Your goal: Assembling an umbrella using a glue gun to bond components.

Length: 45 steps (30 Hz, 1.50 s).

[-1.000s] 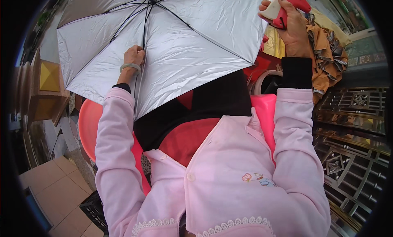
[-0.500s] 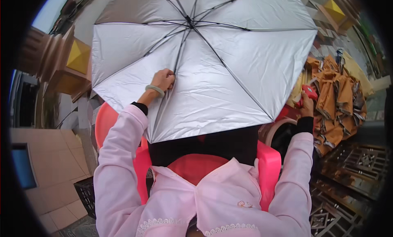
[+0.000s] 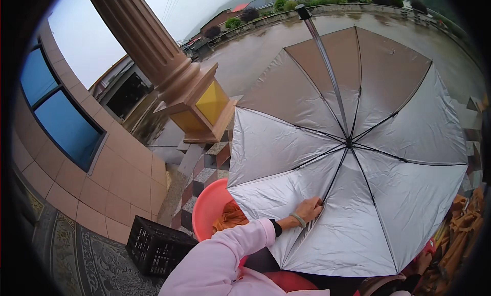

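The umbrella [image 3: 349, 178] stood spread open in front of the person, its silvery inner side facing back toward them and its near edge hanging over the lap. The left hand [image 3: 309, 210] had its fingers drawn together on a thin black rib [image 3: 330, 191], with a fold of the lining bunched just below. The right hand [image 3: 422, 261] showed only in part past the lower right edge, near a small red object [image 3: 430, 246]; whether it was gripping that, I cannot tell. The whole thing was probably light for its breadth, the cloth soft and a little slick, the ribs springy and easy to bend at their joints (a hard sideways pull there seemed the likeliest way to break one). A rib pinched close to the cloth looked a fair hold for steadying one panel; for the full weight, the metal shaft [image 3: 332, 76], which pointed up and away to a dark handle [image 3: 303, 12], seemed the firmer place. A pink basin [image 3: 203, 211] holding orange cloth [image 3: 230, 218] sat to the left, beside a black crate [image 3: 158, 247].
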Each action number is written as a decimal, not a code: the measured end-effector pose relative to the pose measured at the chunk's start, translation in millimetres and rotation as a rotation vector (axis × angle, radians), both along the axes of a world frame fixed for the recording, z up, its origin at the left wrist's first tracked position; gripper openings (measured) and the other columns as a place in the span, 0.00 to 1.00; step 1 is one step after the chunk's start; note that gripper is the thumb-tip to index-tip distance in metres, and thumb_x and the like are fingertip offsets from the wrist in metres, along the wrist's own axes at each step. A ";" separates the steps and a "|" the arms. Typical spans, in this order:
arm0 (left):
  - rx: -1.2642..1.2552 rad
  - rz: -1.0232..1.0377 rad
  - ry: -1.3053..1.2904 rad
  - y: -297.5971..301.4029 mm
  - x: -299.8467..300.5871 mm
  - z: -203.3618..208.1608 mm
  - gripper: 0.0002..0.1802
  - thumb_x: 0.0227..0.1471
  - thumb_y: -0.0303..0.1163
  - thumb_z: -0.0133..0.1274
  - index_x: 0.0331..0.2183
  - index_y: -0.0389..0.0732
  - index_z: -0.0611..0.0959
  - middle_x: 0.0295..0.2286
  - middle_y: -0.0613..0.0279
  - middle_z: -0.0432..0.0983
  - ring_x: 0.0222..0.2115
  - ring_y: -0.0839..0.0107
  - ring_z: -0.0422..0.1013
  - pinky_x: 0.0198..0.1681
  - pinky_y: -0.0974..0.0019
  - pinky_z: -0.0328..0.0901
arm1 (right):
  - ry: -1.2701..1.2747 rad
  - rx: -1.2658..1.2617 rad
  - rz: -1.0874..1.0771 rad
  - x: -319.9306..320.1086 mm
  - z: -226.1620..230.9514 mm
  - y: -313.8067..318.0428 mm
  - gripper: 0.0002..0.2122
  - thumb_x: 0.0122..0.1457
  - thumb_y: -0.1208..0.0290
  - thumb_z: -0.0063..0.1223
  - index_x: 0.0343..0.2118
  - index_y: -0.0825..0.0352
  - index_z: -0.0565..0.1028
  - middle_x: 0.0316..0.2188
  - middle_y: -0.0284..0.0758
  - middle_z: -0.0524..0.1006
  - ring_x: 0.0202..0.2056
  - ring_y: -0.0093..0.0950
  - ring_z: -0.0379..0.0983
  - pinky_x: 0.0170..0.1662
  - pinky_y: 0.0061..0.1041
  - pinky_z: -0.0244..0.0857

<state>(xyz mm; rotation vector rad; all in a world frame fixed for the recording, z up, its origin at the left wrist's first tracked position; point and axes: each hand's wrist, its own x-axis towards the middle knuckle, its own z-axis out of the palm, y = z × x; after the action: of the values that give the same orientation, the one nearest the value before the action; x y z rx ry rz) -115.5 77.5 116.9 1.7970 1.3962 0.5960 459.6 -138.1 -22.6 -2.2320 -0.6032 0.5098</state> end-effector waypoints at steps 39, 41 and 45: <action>0.232 0.071 0.061 4.1 11.3 -20.2 0.11 0.45 0.32 0.47 0.31 0.37 0.70 0.28 0.49 0.71 0.29 0.51 0.69 0.32 0.56 0.64 | -0.119 0.724 0.781 -271.1 358.3 203.8 0.21 0.54 0.75 0.44 0.52 0.67 0.59 0.40 0.36 0.68 0.24 0.16 0.64 0.31 0.12 0.63; 0.251 0.088 0.065 2.7 13.9 -25.1 0.09 0.45 0.32 0.46 0.30 0.37 0.70 0.28 0.48 0.71 0.29 0.50 0.69 0.31 0.55 0.64 | -0.246 0.646 0.873 -318.7 362.7 246.2 0.24 0.52 0.76 0.44 0.54 0.65 0.56 0.44 0.37 0.66 0.23 0.16 0.64 0.28 0.12 0.63; 0.277 0.078 0.058 6.4 18.5 -28.2 0.08 0.44 0.30 0.45 0.30 0.38 0.70 0.28 0.48 0.70 0.29 0.50 0.69 0.31 0.55 0.64 | -0.137 0.619 1.039 -368.5 343.6 318.4 0.22 0.51 0.76 0.44 0.51 0.65 0.60 0.41 0.40 0.67 0.21 0.17 0.65 0.22 0.14 0.62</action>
<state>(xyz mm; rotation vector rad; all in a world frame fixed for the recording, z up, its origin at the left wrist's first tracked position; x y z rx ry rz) -97.0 83.9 88.7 1.9963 1.4860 0.8175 91.1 180.3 321.0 -1.2460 -1.7352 0.5513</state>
